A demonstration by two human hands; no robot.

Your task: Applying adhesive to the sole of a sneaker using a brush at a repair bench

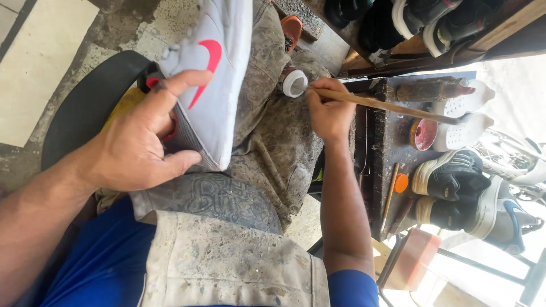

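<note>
My left hand [139,136] grips the heel end of a grey sneaker [213,68] with a red curved mark on its side, holding it over my lap with the toe pointing away. My right hand [329,113] pinches a long wooden-handled brush [387,105], whose near tip sits at a small white-rimmed pot [294,82] resting on my knee. A stained grey apron [267,148] covers my legs.
A dark, dirty workbench [392,148] stands to the right with a red-stained tin [424,133], another stick, an orange cap and a grimy bottle. White and black sneakers [455,182] lie beside it. Shelves of shoes run along the top right. A black seat edge [91,102] is at left.
</note>
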